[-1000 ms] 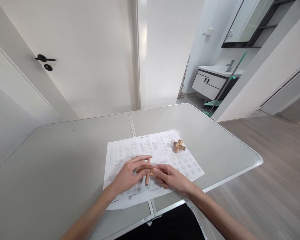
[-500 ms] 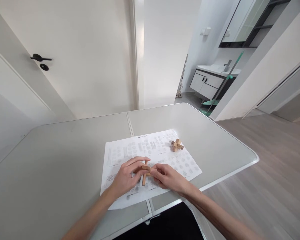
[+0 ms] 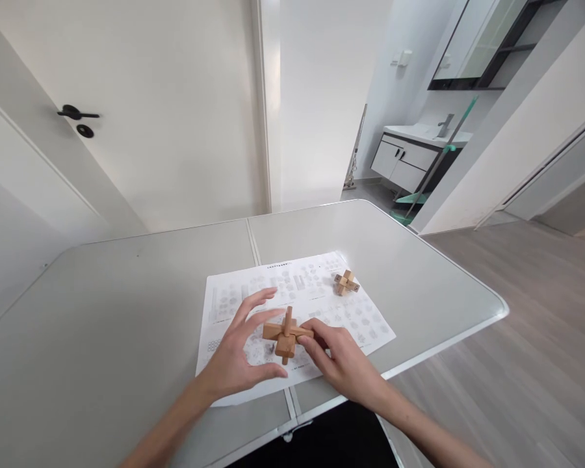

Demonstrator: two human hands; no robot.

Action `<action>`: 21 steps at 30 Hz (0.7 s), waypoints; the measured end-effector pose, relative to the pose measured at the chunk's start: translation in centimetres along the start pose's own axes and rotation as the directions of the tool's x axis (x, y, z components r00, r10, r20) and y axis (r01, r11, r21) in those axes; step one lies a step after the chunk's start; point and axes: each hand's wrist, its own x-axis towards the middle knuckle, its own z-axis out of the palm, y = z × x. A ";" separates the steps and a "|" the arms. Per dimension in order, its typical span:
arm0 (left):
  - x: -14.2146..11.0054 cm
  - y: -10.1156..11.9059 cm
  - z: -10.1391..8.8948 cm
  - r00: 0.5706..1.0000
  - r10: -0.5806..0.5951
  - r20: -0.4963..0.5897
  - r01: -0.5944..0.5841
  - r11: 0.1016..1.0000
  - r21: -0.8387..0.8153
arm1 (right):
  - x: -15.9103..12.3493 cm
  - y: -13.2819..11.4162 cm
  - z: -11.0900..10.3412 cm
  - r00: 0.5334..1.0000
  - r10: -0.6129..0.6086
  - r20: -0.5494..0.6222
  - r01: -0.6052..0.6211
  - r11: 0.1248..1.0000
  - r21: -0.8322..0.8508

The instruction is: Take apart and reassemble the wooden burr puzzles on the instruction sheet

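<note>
Your right hand (image 3: 344,361) pinches one arm of the crossed wooden piece (image 3: 286,342) over the printed sheet (image 3: 253,283), presumably leaving its other sides accessible. Your left hand (image 3: 229,361) curves open around its left side, giving it room, though slight contact is hard to exclude. Another wooden cross (image 3: 346,283) rests near the sheet's far right corner.

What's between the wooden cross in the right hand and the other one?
Only printed paper shows between the held wooden cross and the other wooden cross, in the head view.
</note>
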 end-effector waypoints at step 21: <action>1.8 4.4 -2.4 0.985 0.165 0.048 -0.165 0.986 0.011 | -2.7 -4.1 -0.9 0.872 -0.489 0.026 0.456 0.793 -0.404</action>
